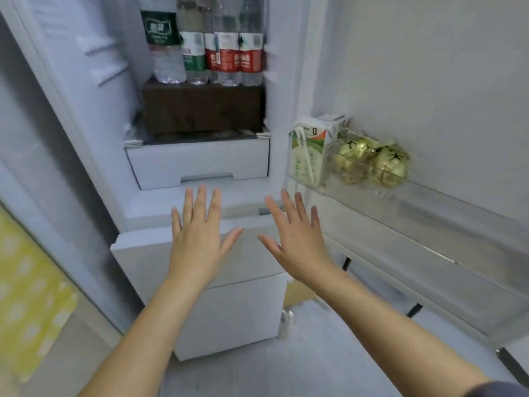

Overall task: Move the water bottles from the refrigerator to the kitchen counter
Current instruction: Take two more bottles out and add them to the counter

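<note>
1. Head view, hands: left hand (197, 242) and right hand (296, 245) are both flat with fingers spread wide, holding nothing. They are side by side but apart, near the viewer, in front of and below the white drawer (197, 164).
2. Water bottles (211, 53): upright in a tight row, touching each other, far and above the hands. They are inside the refrigerator (94, 90), standing on a dark brown box (203, 107) that sits on a glass shelf (200, 138). The kitchen counter is not in view.
3. Row, left to right: dark-green-label bottle (161, 38), green-and-white-label bottle (195, 53), then red-label bottles (229, 55). The caps are cut off by the top edge.
4. Handling, judged: they look full, so each is fairly heavy. The clear plastic is thin and will dent under a hard squeeze. They are not fragile. They may be cold and damp, so slippery, but I can't tell from this frame.
5. Where to hold, judged: wrap the fingers round the labelled middle, one bottle per hand. The row is packed, so start at the left end, where the dark-green-label bottle has a free side.
6. Rest: on the right, the door shelf (429, 207) holds a drink carton (309, 150) and gold-wrapped round items (372, 161). A yellow patterned cloth (28, 296) is near left.
</note>
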{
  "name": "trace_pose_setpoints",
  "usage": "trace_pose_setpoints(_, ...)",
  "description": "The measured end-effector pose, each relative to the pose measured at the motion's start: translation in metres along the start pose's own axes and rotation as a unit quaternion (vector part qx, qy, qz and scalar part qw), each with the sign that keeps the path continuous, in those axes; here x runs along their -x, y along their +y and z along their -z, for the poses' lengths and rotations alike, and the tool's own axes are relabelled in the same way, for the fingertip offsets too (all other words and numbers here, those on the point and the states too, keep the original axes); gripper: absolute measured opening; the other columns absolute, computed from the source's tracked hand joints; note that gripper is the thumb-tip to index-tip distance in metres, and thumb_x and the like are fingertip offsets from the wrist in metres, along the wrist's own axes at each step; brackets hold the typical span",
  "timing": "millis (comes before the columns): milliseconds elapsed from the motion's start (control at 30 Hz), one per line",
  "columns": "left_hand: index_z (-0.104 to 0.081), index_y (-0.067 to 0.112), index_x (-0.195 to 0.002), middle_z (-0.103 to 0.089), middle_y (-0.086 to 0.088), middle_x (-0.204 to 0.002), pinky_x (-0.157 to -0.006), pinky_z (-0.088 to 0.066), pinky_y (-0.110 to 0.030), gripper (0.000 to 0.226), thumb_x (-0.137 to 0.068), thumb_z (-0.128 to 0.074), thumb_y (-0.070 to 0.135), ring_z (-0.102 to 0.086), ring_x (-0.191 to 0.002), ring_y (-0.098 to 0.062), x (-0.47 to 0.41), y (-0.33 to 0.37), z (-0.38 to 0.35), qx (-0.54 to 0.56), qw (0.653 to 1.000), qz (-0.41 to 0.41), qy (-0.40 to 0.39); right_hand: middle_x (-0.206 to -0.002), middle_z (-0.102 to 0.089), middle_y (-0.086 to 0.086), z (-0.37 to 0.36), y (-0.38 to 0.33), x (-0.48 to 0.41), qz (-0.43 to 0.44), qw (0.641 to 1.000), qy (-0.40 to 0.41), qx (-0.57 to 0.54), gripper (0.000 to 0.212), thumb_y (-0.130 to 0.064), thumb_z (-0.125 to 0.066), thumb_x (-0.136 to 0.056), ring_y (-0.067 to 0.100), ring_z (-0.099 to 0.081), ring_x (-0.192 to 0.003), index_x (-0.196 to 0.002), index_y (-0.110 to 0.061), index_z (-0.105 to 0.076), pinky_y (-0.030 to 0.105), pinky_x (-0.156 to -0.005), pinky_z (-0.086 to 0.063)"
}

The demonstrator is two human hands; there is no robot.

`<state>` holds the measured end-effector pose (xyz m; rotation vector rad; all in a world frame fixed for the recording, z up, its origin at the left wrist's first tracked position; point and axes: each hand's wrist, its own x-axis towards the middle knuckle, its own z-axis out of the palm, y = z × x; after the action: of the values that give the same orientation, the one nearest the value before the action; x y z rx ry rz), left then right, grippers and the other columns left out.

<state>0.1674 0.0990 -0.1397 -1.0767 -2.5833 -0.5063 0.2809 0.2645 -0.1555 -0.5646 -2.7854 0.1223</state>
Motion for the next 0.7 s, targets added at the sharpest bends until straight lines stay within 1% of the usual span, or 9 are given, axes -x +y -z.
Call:
trace_pose_setpoints(100,-0.003,0.019,-0.156,0.002,-0.008,-0.164,-0.12,-0.003,-0.051,0.084,-0.089,-0.022,0.066,0.01,-0.15,-0.026,-0.029,-0.026,-0.001,0.006,1.0,0.018,0.018,-0.165,0.009,0.004,-0.002,-0.014,-0.044,0.015,1.0,0.01,-0.005,0.072,-0.061,-0.027,-0.098,0.029,0.011,-0.151,-0.155,-0.034,0.006,0.054,-0.119,-0.001)
trace_pose_setpoints(200,-0.005,0.019,-0.156,0.001,-0.009,-0.164,-0.12,-0.004,-0.051,0.082,-0.091,-0.026,0.064,0.009,-0.15,-0.027,-0.066,-0.051,-0.006,0.01,0.999,0.026,0.031,-0.165,0.01,0.003,-0.011,-0.024,-0.089,0.021,1.0,0.012,-0.002,0.071,-0.06,-0.027,-0.098,0.028,0.013,-0.151,-0.155,-0.034,0.007,0.051,-0.119,0.002)
trace_pose_setpoints(333,0.0,0.021,-0.156,0.005,-0.007,-0.164,-0.12,-0.003,-0.051,0.086,-0.086,-0.013,0.069,0.011,-0.15,-0.026,-0.127,-0.089,-0.016,0.011,0.999,0.028,0.039,-0.164,0.015,0.0,-0.025,-0.036,-0.157,-0.003,1.0,0.026,-0.012,0.07,-0.06,-0.027,-0.099,0.025,0.018,-0.15,-0.155,-0.035,0.007,0.047,-0.118,0.008)
trace_pose_setpoints(367,-0.001,0.021,-0.156,0.005,-0.006,-0.164,-0.12,-0.004,-0.051,0.087,-0.086,-0.012,0.069,0.011,-0.15,-0.026,-0.144,-0.098,-0.018,0.014,0.999,0.023,0.044,-0.164,0.016,0.0,-0.027,-0.038,-0.175,-0.009,0.999,0.031,-0.008,0.07,-0.059,-0.028,-0.099,0.025,0.018,-0.15,-0.155,-0.035,0.007,0.048,-0.119,0.007)
trace_pose_setpoints(467,-0.006,0.02,-0.156,0.0,-0.007,-0.164,-0.119,-0.006,-0.052,0.082,-0.091,-0.025,0.065,0.009,-0.15,-0.026,-0.196,-0.12,-0.019,0.022,0.998,-0.005,0.061,-0.165,0.012,0.001,-0.029,-0.046,-0.229,-0.033,0.998,0.058,0.002,0.071,-0.058,-0.032,-0.099,0.027,0.013,-0.151,-0.155,-0.035,0.006,0.052,-0.12,-0.001)
trace_pose_setpoints(533,-0.008,0.019,-0.156,-0.003,-0.007,-0.164,-0.119,-0.006,-0.052,0.08,-0.092,-0.028,0.063,0.008,-0.15,-0.027,-0.231,-0.129,-0.019,0.019,0.997,-0.021,0.073,-0.165,0.007,0.002,-0.027,-0.049,-0.261,-0.053,0.996,0.077,-0.006,0.072,-0.057,-0.035,-0.099,0.027,0.01,-0.151,-0.156,-0.035,0.003,0.051,-0.119,-0.004)
trace_pose_setpoints(600,-0.009,0.019,-0.156,-0.004,-0.008,-0.164,-0.119,-0.006,-0.052,0.081,-0.092,-0.029,0.064,0.007,-0.15,-0.027,-0.264,-0.133,-0.018,0.02,0.996,-0.031,0.079,-0.166,0.004,0.003,-0.024,-0.05,-0.288,-0.071,0.993,0.093,-0.001,0.071,-0.057,-0.036,-0.099,0.028,0.008,-0.151,-0.156,-0.034,0.0,0.051,-0.119,-0.006)
trace_pose_setpoints(700,-0.009,0.018,-0.156,-0.006,-0.008,-0.164,-0.119,-0.006,-0.052,0.083,-0.089,-0.023,0.065,0.005,-0.15,-0.028,-0.304,-0.134,-0.018,0.021,0.995,-0.05,0.086,-0.166,0.002,0.003,-0.019,-0.045,-0.322,-0.097,0.989,0.109,-0.006,0.069,-0.053,-0.04,-0.099,0.028,0.006,-0.152,-0.156,-0.032,-0.008,0.052,-0.119,-0.009)
